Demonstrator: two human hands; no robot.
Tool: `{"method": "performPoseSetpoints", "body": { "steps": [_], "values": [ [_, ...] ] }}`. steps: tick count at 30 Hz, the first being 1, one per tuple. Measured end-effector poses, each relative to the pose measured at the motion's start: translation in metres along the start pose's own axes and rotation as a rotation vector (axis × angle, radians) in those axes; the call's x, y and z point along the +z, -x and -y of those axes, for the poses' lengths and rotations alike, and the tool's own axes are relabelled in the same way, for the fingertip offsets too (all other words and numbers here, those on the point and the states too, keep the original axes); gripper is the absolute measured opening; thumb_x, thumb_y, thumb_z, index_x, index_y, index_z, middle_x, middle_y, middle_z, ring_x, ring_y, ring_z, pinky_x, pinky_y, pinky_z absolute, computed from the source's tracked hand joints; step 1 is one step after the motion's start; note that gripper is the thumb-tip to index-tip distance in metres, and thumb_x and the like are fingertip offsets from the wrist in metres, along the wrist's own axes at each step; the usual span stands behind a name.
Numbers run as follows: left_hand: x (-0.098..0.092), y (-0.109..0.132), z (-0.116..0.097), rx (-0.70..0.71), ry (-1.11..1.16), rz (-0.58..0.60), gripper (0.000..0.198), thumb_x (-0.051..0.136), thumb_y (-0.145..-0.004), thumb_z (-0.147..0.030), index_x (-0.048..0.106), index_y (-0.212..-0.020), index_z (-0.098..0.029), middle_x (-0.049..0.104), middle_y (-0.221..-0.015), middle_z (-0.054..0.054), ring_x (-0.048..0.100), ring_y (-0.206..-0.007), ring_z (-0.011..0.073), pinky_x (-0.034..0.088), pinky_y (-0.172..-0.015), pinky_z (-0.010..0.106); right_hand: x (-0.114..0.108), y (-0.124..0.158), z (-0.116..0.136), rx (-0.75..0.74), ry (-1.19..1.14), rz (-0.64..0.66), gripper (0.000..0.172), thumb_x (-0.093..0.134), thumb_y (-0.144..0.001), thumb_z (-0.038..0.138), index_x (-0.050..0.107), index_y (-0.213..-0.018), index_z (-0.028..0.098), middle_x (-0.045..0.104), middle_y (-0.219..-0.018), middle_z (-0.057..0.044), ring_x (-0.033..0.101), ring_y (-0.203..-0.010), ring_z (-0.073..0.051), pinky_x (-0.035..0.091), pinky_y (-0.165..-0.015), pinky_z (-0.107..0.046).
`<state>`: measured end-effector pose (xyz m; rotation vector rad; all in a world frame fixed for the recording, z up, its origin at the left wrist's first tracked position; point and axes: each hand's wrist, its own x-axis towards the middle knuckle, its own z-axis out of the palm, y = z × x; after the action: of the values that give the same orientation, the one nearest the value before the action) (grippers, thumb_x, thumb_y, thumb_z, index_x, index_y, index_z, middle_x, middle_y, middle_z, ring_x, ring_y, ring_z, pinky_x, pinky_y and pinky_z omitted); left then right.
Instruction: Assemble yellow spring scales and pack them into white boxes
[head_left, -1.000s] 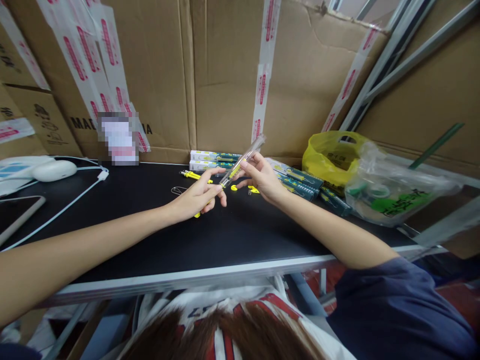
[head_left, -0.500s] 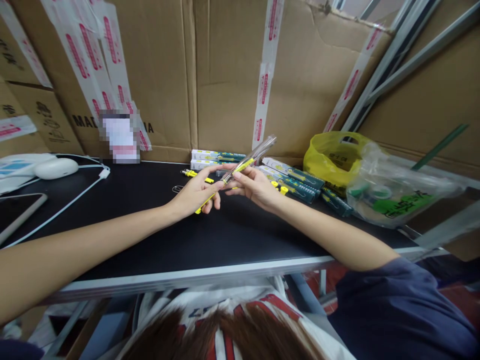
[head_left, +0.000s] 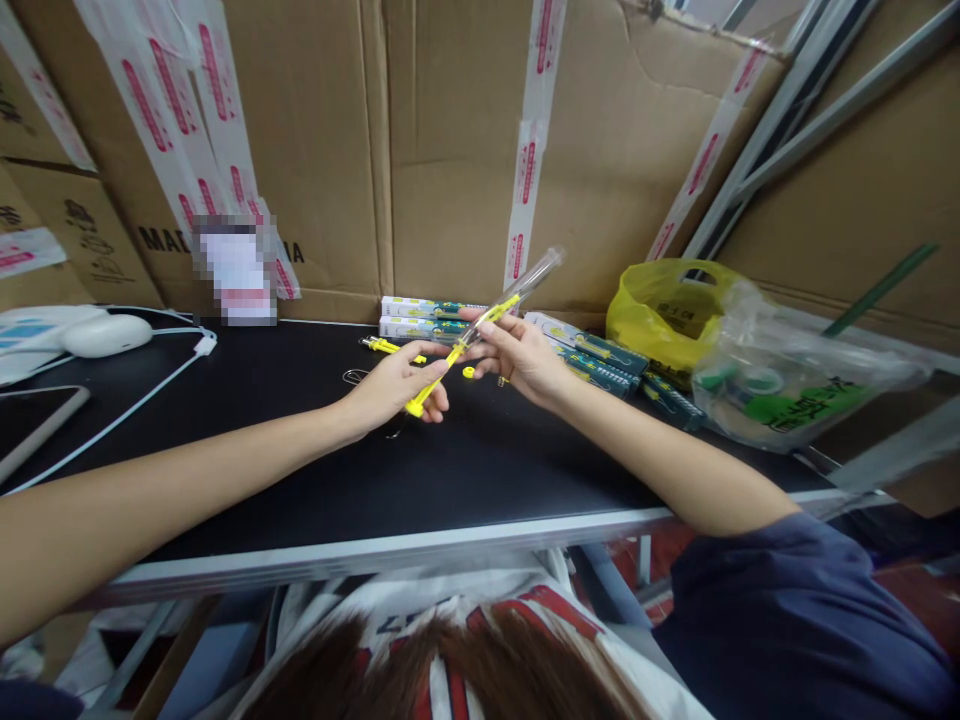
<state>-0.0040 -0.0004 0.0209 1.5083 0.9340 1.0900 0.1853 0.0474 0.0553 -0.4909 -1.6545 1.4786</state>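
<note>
Cardboard carton [head_left: 315, 130], rear: black print "MAD" and "IA", middle covered by a pixelated patch. Left hand [head_left: 391, 388]: partly closed, thumb and fingers pinching a yellow rod [head_left: 436, 382], more exposed than half a second ago. Clear tube [head_left: 538, 274]: held above the black table [head_left: 450, 490], in line with the rod; long axis slants up toward far right, far end now higher. Right hand [head_left: 531, 362]: fingers curled, thumb and forefinger gripping the tube. Slim boxes [head_left: 600, 372], beyond: print illegible.

Clear tube [head_left: 529, 284] in right hand [head_left: 531, 362]
</note>
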Motion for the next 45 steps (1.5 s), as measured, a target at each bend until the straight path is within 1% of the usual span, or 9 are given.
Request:
{"method": "performPoseSetpoints", "body": {
  "steps": [5, 9, 12, 17, 26, 31, 36, 41, 45],
  "values": [
    [-0.001, -0.002, 0.003, -0.007, 0.035, -0.061, 0.039, 0.062, -0.082, -0.049, 0.048, -0.099, -0.017, 0.073, -0.078, 0.005, 0.070, -0.070, 0.0155, 0.054, -0.071, 0.030, -0.015, -0.009, 0.015, -0.073, 0.048, -0.122, 0.033, 0.068, -0.081, 0.035, 0.062, -0.108, 0.017, 0.067, -0.083, -0.001, 0.069, -0.070, -0.011, 0.055, -0.052, -0.017],
    [-0.003, -0.004, 0.009, -0.007, 0.028, -0.094, 0.036, 0.072, -0.074, -0.036, 0.047, -0.092, -0.018, 0.074, -0.078, 0.004, 0.070, -0.076, 0.0161, 0.052, -0.081, 0.034, -0.026, -0.014, 0.018, -0.097, 0.081, -0.188, 0.034, 0.069, -0.081, 0.036, 0.062, -0.108, 0.017, 0.064, -0.082, 0.000, 0.069, -0.070, -0.011, 0.055, -0.051, -0.017],
    [-0.004, -0.004, 0.011, -0.004, -0.029, -0.108, 0.034, 0.074, -0.072, -0.033, 0.048, -0.088, -0.017, 0.073, -0.073, 0.003, 0.069, -0.073, 0.0155, 0.052, -0.079, 0.034, -0.030, -0.016, 0.017, -0.105, 0.091, -0.186, 0.035, 0.069, -0.080, 0.036, 0.062, -0.108, 0.017, 0.064, -0.084, -0.001, 0.069, -0.070, -0.011, 0.054, -0.051, -0.017],
    [-0.006, -0.005, 0.013, -0.007, -0.049, -0.101, 0.031, 0.074, -0.072, -0.037, 0.053, -0.081, -0.016, 0.070, -0.068, 0.001, 0.067, -0.067, 0.0141, 0.053, -0.075, 0.032, -0.030, -0.017, 0.015, -0.109, 0.125, -0.184, 0.035, 0.068, -0.082, 0.038, 0.061, -0.109, 0.017, 0.064, -0.085, -0.001, 0.069, -0.069, -0.010, 0.054, -0.051, -0.017],
    [-0.007, -0.006, 0.017, -0.031, -0.016, -0.079, 0.036, 0.073, -0.071, -0.044, 0.054, -0.080, -0.015, 0.070, -0.067, 0.001, 0.068, -0.064, 0.0141, 0.055, -0.075, 0.033, -0.030, -0.015, 0.016, -0.087, 0.133, -0.150, 0.038, 0.067, -0.083, 0.038, 0.058, -0.112, 0.016, 0.063, -0.082, 0.000, 0.070, -0.070, -0.011, 0.055, -0.051, -0.018],
    [-0.007, -0.007, 0.018, -0.029, -0.053, -0.073, 0.035, 0.074, -0.071, -0.043, 0.055, -0.078, -0.015, 0.071, -0.072, 0.003, 0.068, -0.064, 0.0143, 0.055, -0.073, 0.032, -0.029, -0.014, 0.017, -0.093, 0.151, -0.156, 0.038, 0.069, -0.082, 0.038, 0.058, -0.111, 0.016, 0.062, -0.083, 0.000, 0.069, -0.068, -0.010, 0.055, -0.051, -0.017],
    [-0.009, -0.006, 0.021, 0.079, -0.168, -0.101, 0.029, 0.070, -0.075, -0.038, 0.054, -0.078, -0.015, 0.071, -0.074, 0.004, 0.068, -0.065, 0.0147, 0.055, -0.068, 0.030, -0.029, -0.014, 0.016, -0.098, 0.194, -0.163, 0.038, 0.068, -0.081, 0.042, 0.057, -0.106, 0.016, 0.060, -0.084, 0.000, 0.069, -0.067, -0.009, 0.055, -0.050, -0.016],
    [-0.009, 0.002, 0.017, 0.300, -0.484, -0.144, 0.022, 0.064, -0.082, -0.037, 0.058, -0.080, -0.016, 0.069, -0.075, 0.003, 0.067, -0.065, 0.0140, 0.053, -0.065, 0.027, -0.029, -0.014, 0.014, -0.082, 0.222, -0.223, 0.037, 0.072, -0.077, 0.044, 0.056, -0.092, 0.015, 0.060, -0.081, 0.000, 0.067, -0.064, -0.010, 0.054, -0.049, -0.018],
    [-0.010, 0.004, 0.012, 0.384, -0.647, -0.174, 0.019, 0.060, -0.085, -0.034, 0.060, -0.079, -0.016, 0.069, -0.072, 0.002, 0.065, -0.062, 0.0125, 0.050, -0.063, 0.024, -0.029, -0.014, 0.014, -0.071, 0.219, -0.253, 0.036, 0.071, -0.077, 0.045, 0.055, -0.089, 0.015, 0.059, -0.075, 0.001, 0.067, -0.063, -0.010, 0.054, -0.049, -0.019]
  ]
}}
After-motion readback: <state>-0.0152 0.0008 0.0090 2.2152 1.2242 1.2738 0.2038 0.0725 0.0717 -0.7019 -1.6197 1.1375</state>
